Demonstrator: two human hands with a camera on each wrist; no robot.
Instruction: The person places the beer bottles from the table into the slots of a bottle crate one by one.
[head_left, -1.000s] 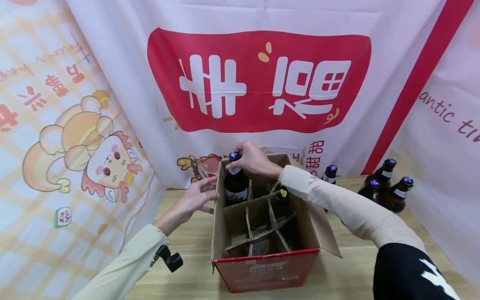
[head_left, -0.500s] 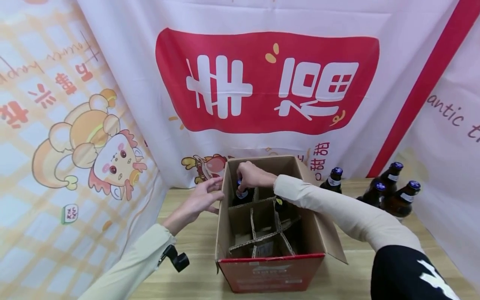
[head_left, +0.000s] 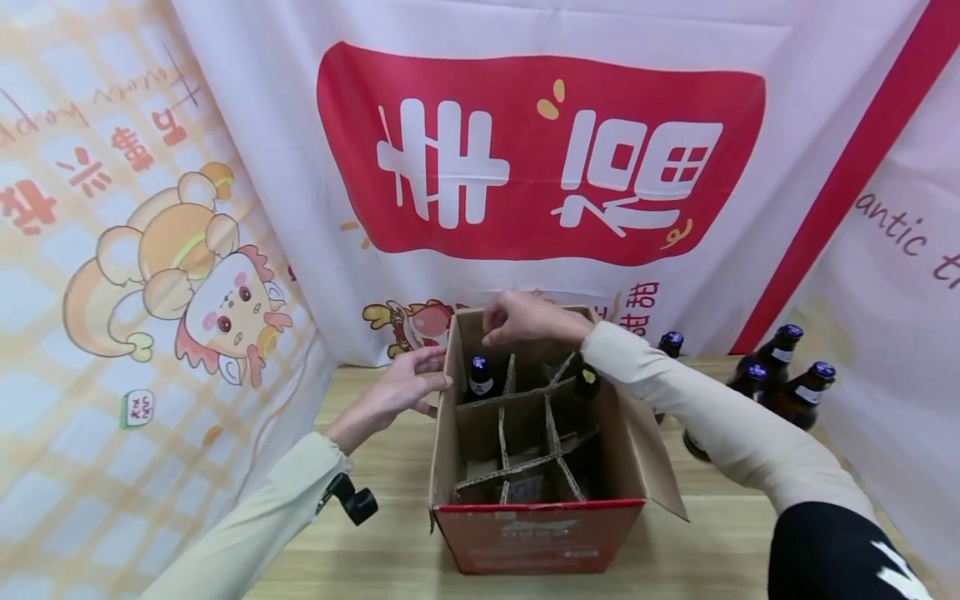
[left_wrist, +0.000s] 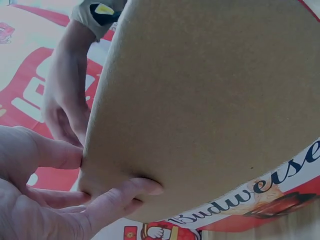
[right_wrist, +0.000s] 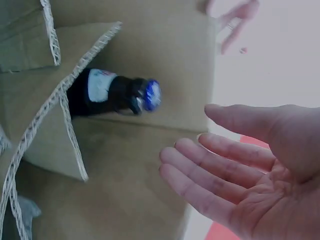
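A cardboard beer carton [head_left: 540,537] with corrugated dividers [head_left: 525,392] stands on the table. In its back left compartment a dark bottle [head_left: 480,379] with a blue cap stands upright; the right wrist view shows this bottle [right_wrist: 112,95] too. My right hand [head_left: 532,321] is above the carton's back, and its palm and loosely extended fingers [right_wrist: 200,175] are apart from the cap. Against the outer left side, my left hand [head_left: 397,387] rests its fingertips; in the left wrist view its fingers [left_wrist: 125,195] touch the brown cardboard [left_wrist: 200,100].
Another bottle [head_left: 588,382] with a yellow mark stands inside the carton, partly under the right sleeve. Outside on the right are several dark bottles [head_left: 798,396] on the wooden table [head_left: 360,542]. An open flap [head_left: 652,458] sticks out to the right. Printed cloth [head_left: 555,167] hangs behind.
The right hand lowered the blue-capped bottle into the back left compartment, let go of it and rose above it. The left hand has stayed at the carton's left side.
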